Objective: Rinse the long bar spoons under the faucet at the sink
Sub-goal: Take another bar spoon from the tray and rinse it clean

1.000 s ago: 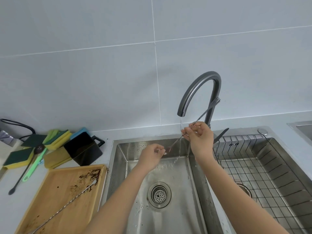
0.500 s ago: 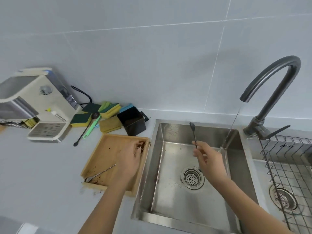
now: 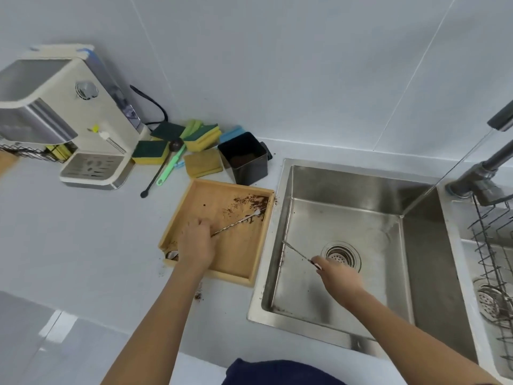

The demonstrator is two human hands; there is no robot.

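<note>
Bar spoons sit in both of a person's hands at a kitchen counter: the left hand (image 3: 195, 245) curls its fingers round a long twisted-steel bar spoon (image 3: 238, 222) lying in a shallow wooden tray (image 3: 251, 276), while the right hand (image 3: 337, 277) pinches a second thin metal spoon (image 3: 295, 252) low inside the sink (image 3: 416, 273), its shaft angled up to the left. The tray spoon's far end rests among dark brown grounds scattered over the pale wood; its bowl end shows just behind the wrist, partly hidden. The sink is brushed stainless steel, rectangular, with a round perforated drain strainer (image 3: 341, 255) just beside the right hand. A thin stream of water (image 3: 444, 173) falls from the dark grey faucet (image 3: 488, 168), whose arched neck is cut off by the right edge, and lands well apart from the held spoon. A wire rack (image 3: 491, 245) fills the neighbouring basin, only partly in view. Behind the tray stand a black square container (image 3: 244, 159), yellow-and-green sponges (image 3: 201, 137), a green-handled brush (image 3: 170, 168) and a cream espresso machine (image 3: 69, 115) with a slotted drip tray. No brand or lettering is legible anywhere. The wall is glossy white tile.
</note>
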